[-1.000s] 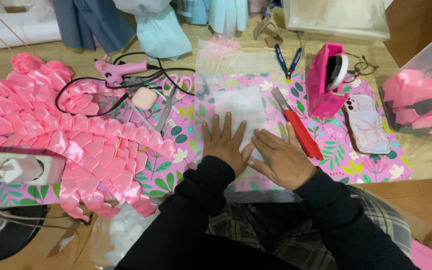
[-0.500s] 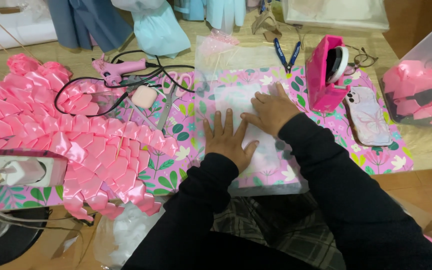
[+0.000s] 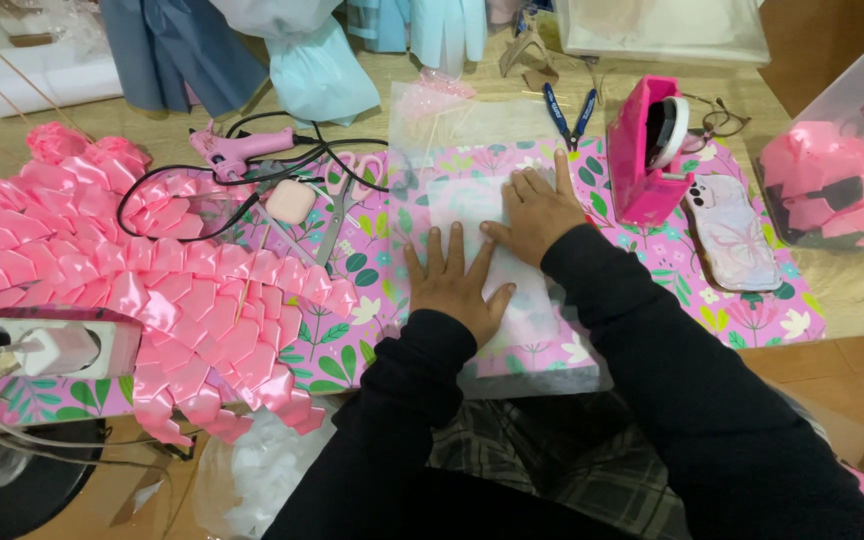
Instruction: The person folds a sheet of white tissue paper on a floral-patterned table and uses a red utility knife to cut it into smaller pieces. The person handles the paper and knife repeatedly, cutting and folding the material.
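Observation:
A clear plastic sheet lies over a pink floral mat on the table. My left hand rests flat on the near part of the sheet, fingers spread. My right hand presses flat on the sheet farther away, fingers together and pointing away from me. Neither hand holds anything. Both arms wear black sleeves.
A heap of folded pink satin ribbon petals fills the left. A pink glue gun, scissors, blue pliers, a pink tape dispenser, a phone and a white power strip lie around.
My right hand slid away from me across the sheet, from beside my left hand to the sheet's upper part. My left hand stayed in place.

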